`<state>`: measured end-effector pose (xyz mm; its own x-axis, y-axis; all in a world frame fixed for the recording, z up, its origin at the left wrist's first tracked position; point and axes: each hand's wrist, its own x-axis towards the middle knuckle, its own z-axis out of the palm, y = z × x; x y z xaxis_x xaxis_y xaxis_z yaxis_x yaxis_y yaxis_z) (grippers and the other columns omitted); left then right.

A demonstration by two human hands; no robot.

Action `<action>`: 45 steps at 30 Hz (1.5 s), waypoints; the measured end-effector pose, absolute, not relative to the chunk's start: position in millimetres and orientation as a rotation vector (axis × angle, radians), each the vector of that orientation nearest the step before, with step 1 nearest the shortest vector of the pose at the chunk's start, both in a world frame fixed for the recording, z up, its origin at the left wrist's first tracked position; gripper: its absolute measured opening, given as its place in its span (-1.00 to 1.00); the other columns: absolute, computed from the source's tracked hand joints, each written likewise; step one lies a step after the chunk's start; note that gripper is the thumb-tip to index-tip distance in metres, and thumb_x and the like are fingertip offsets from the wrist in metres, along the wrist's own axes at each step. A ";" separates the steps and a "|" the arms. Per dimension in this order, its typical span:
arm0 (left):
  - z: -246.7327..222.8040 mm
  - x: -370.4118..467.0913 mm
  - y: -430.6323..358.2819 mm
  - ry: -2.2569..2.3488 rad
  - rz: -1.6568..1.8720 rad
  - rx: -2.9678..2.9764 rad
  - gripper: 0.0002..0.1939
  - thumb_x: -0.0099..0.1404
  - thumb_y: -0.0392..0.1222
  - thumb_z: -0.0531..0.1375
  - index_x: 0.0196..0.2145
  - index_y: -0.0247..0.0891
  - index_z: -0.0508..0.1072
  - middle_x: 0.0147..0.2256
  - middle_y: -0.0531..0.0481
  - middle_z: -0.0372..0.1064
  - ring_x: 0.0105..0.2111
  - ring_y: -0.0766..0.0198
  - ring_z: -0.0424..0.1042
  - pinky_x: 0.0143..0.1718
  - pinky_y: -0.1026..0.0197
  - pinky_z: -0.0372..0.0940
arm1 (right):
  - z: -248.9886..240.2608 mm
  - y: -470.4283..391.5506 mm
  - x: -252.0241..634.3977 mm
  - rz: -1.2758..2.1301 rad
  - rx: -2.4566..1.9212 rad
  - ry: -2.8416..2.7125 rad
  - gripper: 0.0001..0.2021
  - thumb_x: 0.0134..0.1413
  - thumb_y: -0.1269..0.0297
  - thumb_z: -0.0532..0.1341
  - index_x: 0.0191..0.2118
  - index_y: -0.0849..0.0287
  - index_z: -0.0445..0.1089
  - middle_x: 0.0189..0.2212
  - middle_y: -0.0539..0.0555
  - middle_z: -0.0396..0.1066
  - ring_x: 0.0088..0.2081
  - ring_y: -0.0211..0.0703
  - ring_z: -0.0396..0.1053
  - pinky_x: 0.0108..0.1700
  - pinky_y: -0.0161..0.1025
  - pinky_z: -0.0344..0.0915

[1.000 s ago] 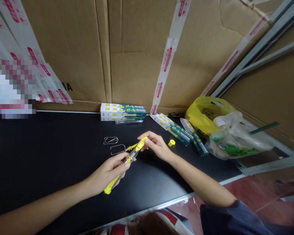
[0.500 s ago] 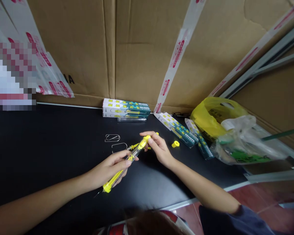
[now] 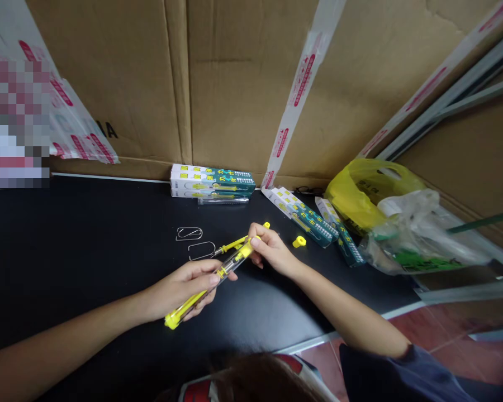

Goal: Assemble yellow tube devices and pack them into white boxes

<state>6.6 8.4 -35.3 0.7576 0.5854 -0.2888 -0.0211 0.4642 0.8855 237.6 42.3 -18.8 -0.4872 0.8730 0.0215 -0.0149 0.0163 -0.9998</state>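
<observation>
My left hand (image 3: 188, 285) is wrapped round the middle of a clear tube with yellow parts (image 3: 233, 262), which slants up to the right. At its upper end, the fingers of my right hand (image 3: 272, 248) pinch the yellow cap. Behind the tube, a yellow rod (image 3: 233, 244) with a metal end lies on the black table (image 3: 88, 251). Two bent wire hooks (image 3: 189, 233) lie left of the rod. To the right of my right hand is a small yellow piece (image 3: 299, 242).
Printed boxes (image 3: 213, 180) stand at the back, with a clear tube (image 3: 223, 201) before them. More boxes (image 3: 304, 216) lie to the right, beside a yellow bag (image 3: 354, 192) and a clear plastic bag (image 3: 423, 245). A cardboard wall (image 3: 243, 84) rises behind.
Both hands stay on the tube. Its lower end has shifted slightly left, and my right fingers have closed more tightly around the cap. The view has moved a little.
</observation>
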 end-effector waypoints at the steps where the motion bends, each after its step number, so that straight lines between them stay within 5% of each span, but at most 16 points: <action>1: -35.5 6.3 8.0 0.631 0.396 1.038 -0.52 0.26 0.15 0.18 -0.06 -0.31 0.36 -0.63 0.20 0.18 -0.76 0.50 0.09 -0.76 0.44 0.04 | -18.4 41.4 236.2 1.547 -0.927 -1.587 -0.56 0.11 -0.14 0.21 -0.43 0.14 0.12 -0.71 -0.20 0.16 -0.72 -0.46 0.03 -0.71 -0.49 0.01; 10: -37.4 5.6 10.2 0.633 0.356 1.019 -0.45 0.28 0.16 0.15 0.06 -0.28 0.33 -0.64 0.19 0.22 -0.79 0.47 0.13 -0.80 0.43 0.09 | -15.3 38.5 231.6 1.545 -1.040 -1.604 -0.52 0.16 -0.17 0.11 -0.51 0.15 0.11 -0.71 -0.19 0.04 -0.72 -0.47 -0.07 -0.73 -0.49 -0.12; 19: -30.5 3.9 8.6 0.593 0.398 0.941 -0.47 0.31 0.13 0.13 0.04 -0.34 0.37 -0.68 0.13 0.26 -0.80 0.46 0.15 -0.79 0.44 0.10 | -2.8 49.3 252.9 1.648 -0.756 -1.680 -0.70 0.05 0.17 0.36 -0.18 0.23 0.37 -0.32 0.02 0.40 -0.38 -0.35 0.34 -0.43 -0.40 0.40; 28: -32.0 0.4 8.1 0.441 0.369 0.761 -0.60 0.40 -0.01 0.04 0.00 -0.33 0.43 -0.70 0.14 0.20 -0.81 0.46 0.10 -0.81 0.44 0.12 | 5.0 44.3 254.6 1.442 -0.631 -1.785 -0.77 0.06 0.37 0.35 -0.11 0.14 0.49 -0.19 0.05 0.32 -0.20 -0.28 0.36 -0.14 -0.29 0.37; 33: -32.3 -3.9 11.6 0.280 0.316 0.635 -0.58 0.36 0.01 0.07 0.00 -0.33 0.47 -0.69 0.14 0.19 -0.79 0.45 0.08 -0.80 0.44 0.12 | 6.1 40.4 251.7 1.411 -0.620 -1.791 -0.72 0.06 0.39 0.35 -0.06 0.13 0.45 -0.16 0.05 0.33 -0.18 -0.29 0.36 -0.12 -0.29 0.37; 37: -30.7 -4.9 14.5 0.300 0.325 0.615 -0.55 0.36 0.01 0.05 0.03 -0.33 0.47 -0.70 0.15 0.15 -0.79 0.46 0.02 -0.80 0.46 0.07 | 6.3 39.9 251.3 1.569 -0.679 -1.728 -0.60 0.12 0.23 0.31 0.07 0.14 0.30 -0.22 0.05 0.40 -0.22 -0.25 0.41 -0.19 -0.25 0.43; 45: -31.4 -5.0 14.2 0.360 0.292 0.671 -0.51 0.40 -0.02 -0.05 0.07 -0.39 0.40 -0.72 0.15 0.12 -0.80 0.44 0.00 -0.80 0.43 0.03 | -2.9 44.0 249.1 1.599 -0.780 -1.618 -0.72 0.09 0.14 0.33 -0.23 0.23 0.35 -0.40 0.01 0.40 -0.38 -0.32 0.38 -0.37 -0.35 0.41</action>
<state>-5.0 14.2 -31.4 0.8983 0.3751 -0.2288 -0.1466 0.7468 0.6487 249.1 44.0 -2.9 -0.5577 0.8265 0.0765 -0.0666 0.0474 -0.9967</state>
